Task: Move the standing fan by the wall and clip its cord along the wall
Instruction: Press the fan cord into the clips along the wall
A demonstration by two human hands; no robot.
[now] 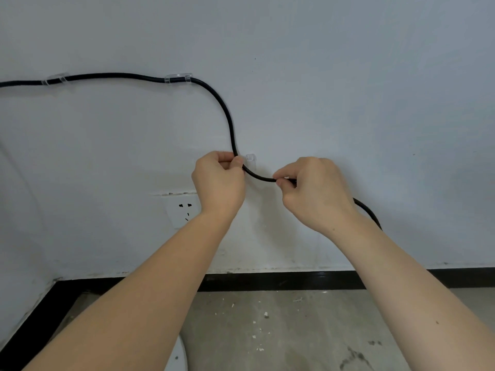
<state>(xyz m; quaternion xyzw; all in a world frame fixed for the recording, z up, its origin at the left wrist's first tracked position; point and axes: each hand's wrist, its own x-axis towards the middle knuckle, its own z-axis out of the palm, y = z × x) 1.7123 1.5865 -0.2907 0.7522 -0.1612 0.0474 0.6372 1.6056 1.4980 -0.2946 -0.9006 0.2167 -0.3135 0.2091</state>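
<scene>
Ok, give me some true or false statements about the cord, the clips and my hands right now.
1. Both hands pinch the cord. True: the left hand and the right hand each pinch the cord.
2. Three clips hold the cord. False: only the left clip and the middle clip hold it. The third clip, by the left hand, looks empty.
3. A plug sits in the socket. False: the socket has nothing in it.
4. The skirting is black. True: the skirting is black.
</scene>
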